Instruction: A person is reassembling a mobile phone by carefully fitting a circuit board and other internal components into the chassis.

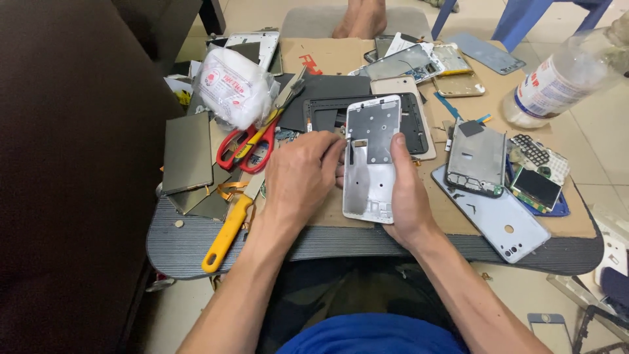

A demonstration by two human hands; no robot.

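Nearest the lens, blue cloth (367,335) over the lap, two bare forearms reaching up from it. Right hand (405,196) cupped under a white rectangular phone frame with a bare metal inner plate (372,157) — thumb up its right edge, fingers clasped behind, frame tilted above the middle of the near edge of the dark grey ribbed tabletop (367,242). Left hand (300,176) curled, fingertips pinched at the frame's left edge; whether anything sits between them, cannot tell. Left of that hand, red-handled scissors (249,147) and a yellow-handled knife (226,233). Toward the right edge — a pale blue phone back cover (504,223), near it a clear plastic bottle (563,75).
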